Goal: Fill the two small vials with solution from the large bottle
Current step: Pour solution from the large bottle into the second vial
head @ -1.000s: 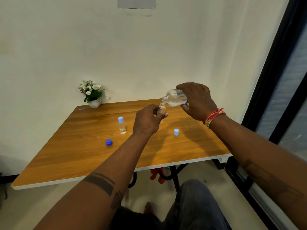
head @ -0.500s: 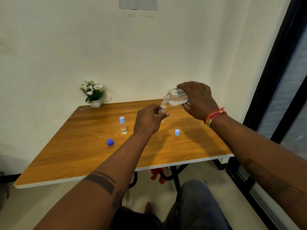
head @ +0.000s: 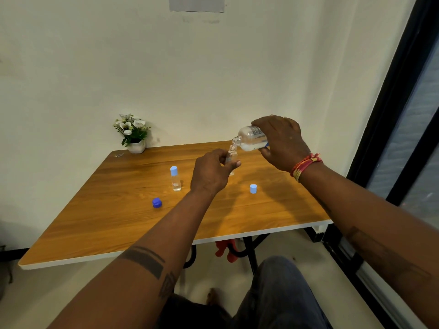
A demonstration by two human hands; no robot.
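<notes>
My right hand (head: 281,143) grips the large clear bottle (head: 250,138), tipped with its open neck pointing down-left. The neck sits just over the mouth of a small uncapped vial (head: 231,155), which my left hand (head: 211,173) holds upright above the table between thumb and fingers. A second small vial (head: 175,178) with a light blue cap stands on the wooden table (head: 118,222) left of my left hand. A loose light blue vial cap (head: 253,188) lies to the right, and a dark blue bottle cap (head: 157,203) lies front left.
A small white pot of artificial flowers (head: 133,134) stands at the table's back left corner against the wall. A dark window frame (head: 392,138) runs along the right. My knee (head: 280,293) is below the table's front edge.
Both hands hold nearly the same pose as before. The large bottle stays tipped over the vial. The view has shifted slightly.
</notes>
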